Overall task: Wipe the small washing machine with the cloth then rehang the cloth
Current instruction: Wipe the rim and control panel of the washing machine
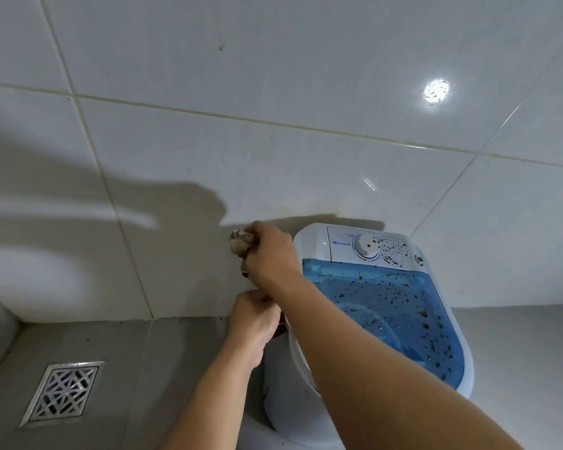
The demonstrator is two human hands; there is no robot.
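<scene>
Right hand [268, 254] grip clenches the bunched cloth [240, 243] against the wall, left of the washing machine [400, 306]; left hand [255, 319] grip closed, contents indeterminate; lid still spotted; wiping step pending; next, bring cloth onto lid.

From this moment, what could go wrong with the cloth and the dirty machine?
1. The right hand holds the cloth bunched into a ball at the wall; a wad that tight may only smear the dark specks on the blue lid.
2. Specks also cover the control panel, so wet wiping could push dirt around the dial.
3. If the grip loosens, the cloth may fall on the floor near the drain.
</scene>
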